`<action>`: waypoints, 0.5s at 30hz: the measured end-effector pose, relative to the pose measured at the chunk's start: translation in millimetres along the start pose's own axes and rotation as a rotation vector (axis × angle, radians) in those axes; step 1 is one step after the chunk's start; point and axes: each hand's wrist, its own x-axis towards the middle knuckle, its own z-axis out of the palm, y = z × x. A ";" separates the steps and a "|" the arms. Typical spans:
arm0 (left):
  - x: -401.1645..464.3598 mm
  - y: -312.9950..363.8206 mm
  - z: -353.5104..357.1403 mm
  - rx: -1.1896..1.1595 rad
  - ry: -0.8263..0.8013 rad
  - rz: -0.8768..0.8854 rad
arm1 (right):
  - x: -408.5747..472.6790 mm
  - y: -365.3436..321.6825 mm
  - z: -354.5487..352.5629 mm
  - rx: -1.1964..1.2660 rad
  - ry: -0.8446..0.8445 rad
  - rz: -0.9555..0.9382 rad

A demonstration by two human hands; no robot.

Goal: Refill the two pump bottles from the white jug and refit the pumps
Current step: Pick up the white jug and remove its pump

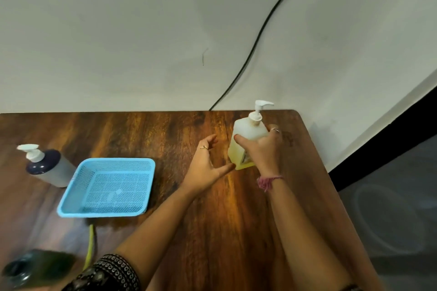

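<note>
A translucent square pump bottle (246,132) with yellowish liquid in its lower part stands near the table's far right corner, its white pump fitted. My right hand (263,149) is wrapped around its body. My left hand (208,163) hovers just left of it, fingers spread, thumb tip close to the bottle's base. A second pump bottle (50,169), dark blue at the top and grey below with a white pump, stands at the far left. No white jug is in view.
A light blue mesh basket (71,210) sits on the wooden table (212,231) between the two bottles. A dark blurred object (33,267) and a yellow-green strip (91,248) lie at the near left. A black cable (257,38) runs down the wall.
</note>
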 end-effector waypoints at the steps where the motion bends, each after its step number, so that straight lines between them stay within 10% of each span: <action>1: -6.0 1.6 -8.6 0.007 -0.006 0.008 | -15.8 -11.1 6.1 -0.007 -0.022 -0.032; 15: -103.9 17.8 -176.1 -0.035 0.205 0.048 | -184.2 -165.4 65.2 -0.080 -0.098 -0.410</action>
